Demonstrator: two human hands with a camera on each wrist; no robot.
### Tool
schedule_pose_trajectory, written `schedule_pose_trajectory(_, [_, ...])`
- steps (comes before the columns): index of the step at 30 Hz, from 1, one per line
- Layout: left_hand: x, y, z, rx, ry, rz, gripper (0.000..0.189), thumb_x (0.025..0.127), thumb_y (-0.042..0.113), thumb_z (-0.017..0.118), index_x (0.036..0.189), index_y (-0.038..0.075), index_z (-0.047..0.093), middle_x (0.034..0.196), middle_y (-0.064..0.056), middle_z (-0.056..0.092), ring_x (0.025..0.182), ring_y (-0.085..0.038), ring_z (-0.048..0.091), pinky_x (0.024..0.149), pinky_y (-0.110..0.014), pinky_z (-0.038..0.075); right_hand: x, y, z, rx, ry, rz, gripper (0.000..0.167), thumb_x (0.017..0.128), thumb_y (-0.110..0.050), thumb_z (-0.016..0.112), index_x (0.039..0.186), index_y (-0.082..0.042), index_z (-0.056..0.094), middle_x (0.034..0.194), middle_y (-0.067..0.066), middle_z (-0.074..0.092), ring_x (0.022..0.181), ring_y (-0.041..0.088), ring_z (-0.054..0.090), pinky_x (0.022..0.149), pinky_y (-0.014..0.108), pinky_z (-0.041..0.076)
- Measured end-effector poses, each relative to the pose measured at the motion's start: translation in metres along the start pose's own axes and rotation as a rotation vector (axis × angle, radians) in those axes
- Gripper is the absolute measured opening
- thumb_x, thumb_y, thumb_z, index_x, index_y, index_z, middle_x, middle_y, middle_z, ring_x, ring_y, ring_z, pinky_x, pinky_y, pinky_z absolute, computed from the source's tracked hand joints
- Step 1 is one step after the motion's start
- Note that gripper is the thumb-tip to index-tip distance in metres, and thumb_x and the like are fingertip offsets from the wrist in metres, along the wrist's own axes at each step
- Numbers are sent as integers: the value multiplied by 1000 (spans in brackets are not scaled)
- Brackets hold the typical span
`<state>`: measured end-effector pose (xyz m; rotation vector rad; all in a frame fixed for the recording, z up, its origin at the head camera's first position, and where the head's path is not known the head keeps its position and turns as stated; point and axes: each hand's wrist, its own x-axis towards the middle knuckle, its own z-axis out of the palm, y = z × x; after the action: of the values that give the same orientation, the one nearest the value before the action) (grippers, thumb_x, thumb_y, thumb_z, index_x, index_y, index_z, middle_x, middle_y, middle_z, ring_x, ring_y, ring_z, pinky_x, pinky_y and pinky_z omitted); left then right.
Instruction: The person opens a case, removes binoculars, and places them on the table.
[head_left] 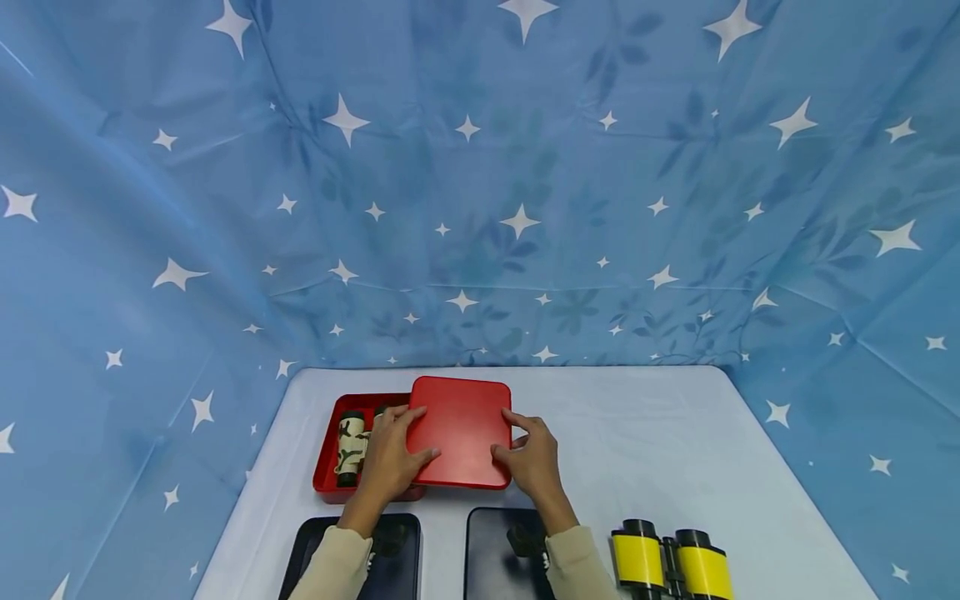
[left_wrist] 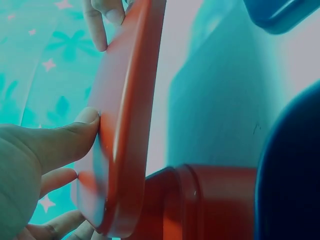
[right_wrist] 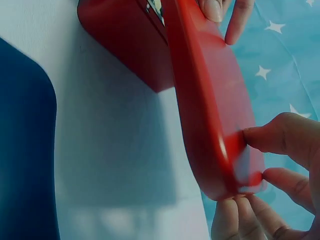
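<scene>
A red lid (head_left: pixel 461 433) is held raised and tilted over the table, partly overlapping a red box (head_left: pixel 324 467) in the head view. My left hand (head_left: pixel 390 454) pinches its left edge, thumb on the upper face. On the opposite edge, my right hand (head_left: pixel 536 457) grips with thumb and fingers. Inside the red box lies a pair of camouflage binoculars (head_left: pixel 350 446), its right part hidden by my left hand and the lid. From the right wrist, the lid (right_wrist: pixel 215 110) casts a shadow on the white table beside the box (right_wrist: pixel 125 45).
Two black trays sit near the front, the left one (head_left: pixel 300 554) and the right one (head_left: pixel 491 546), both partly under my forearms. Yellow-and-black binoculars (head_left: pixel 641 558) stand at the right front of the white table (head_left: pixel 645 442). A blue star-patterned curtain (head_left: pixel 465 167) surrounds the table.
</scene>
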<state>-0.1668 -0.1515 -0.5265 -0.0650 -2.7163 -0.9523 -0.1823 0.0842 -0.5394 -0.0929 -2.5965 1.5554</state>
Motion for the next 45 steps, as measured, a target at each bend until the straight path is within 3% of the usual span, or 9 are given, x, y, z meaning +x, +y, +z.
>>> schedule_pose_trajectory(15, [3,12,16,-31,-8,62,70,80,26,95,141,7,68,146,-22,58,134,-42,55,107,-63,51,2,12,-18,-33,40,3,67,80,-12,92,142,-17,70,128,17,67,81,18,62,63,28,60])
schedule_pose_trajectory(28, [5,24,29,-25,-30,52,70,80,27,95,141,8,67,140,-21,59,131,-39,56,106,-62,51,4,19,-28,-43,78,49,67,80,-12,92,143,-19,70,129,15,66,85,20,63,64,29,61])
schedule_pose_trajectory(37, [4,31,47,-6,-33,58,70,79,26,95,141,9,68,139,-19,60,128,-37,57,101,-55,57,4,29,-38,-63,82,69,67,82,-10,91,144,-17,69,134,19,65,88,22,64,64,31,62])
schedule_pose_trajectory(45, [0,36,64,24,-35,41,71,78,25,96,141,9,67,140,-20,60,127,-36,58,100,-52,59,5,46,-42,-112,50,37,64,85,-6,88,145,-17,68,135,18,65,95,25,68,66,32,63])
